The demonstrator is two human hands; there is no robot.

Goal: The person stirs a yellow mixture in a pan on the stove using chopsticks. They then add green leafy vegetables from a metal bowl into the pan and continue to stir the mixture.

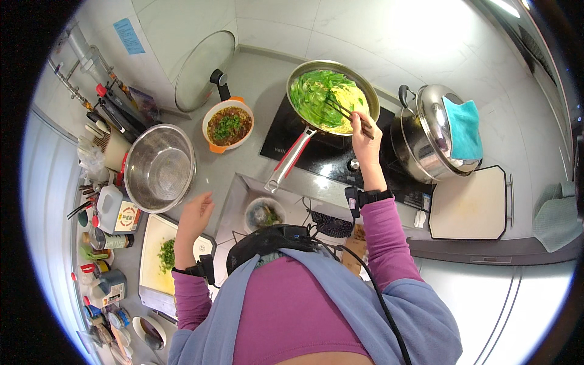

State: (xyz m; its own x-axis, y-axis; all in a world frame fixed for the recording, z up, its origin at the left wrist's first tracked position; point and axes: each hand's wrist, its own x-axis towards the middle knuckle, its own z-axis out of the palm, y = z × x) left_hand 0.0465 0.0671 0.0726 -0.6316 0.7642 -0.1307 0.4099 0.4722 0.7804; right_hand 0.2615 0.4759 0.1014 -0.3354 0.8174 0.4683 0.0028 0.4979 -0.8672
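My right hand (pixel 366 137) grips a pair of dark chopsticks (pixel 342 111), their tips down in the food in the frying pan (pixel 375 98). Green leafy vegetables (pixel 315 98) fill the pan's left side, and yellow noodles (pixel 349 101) lie on its right. The pan's red and silver handle (pixel 290 159) points toward me, with no hand on it. My left hand (pixel 197 212) hovers by the counter's edge, holding nothing, its fingers partly curled. Near it are a steel colander (pixel 175 198) and a white cutting board (pixel 148 246) with chopped green herbs (pixel 167 255).
An orange-rimmed bowl (pixel 250 112) of sauce with herbs stands left of the black cooktop (pixel 278 132). A glass lid (pixel 196 68) leans on the wall. A steel pot (pixel 413 137) bearing a turquoise cloth (pixel 463 127) is at right, beside another board (pixel 470 205). Bottles (pixel 109 289) line the left.
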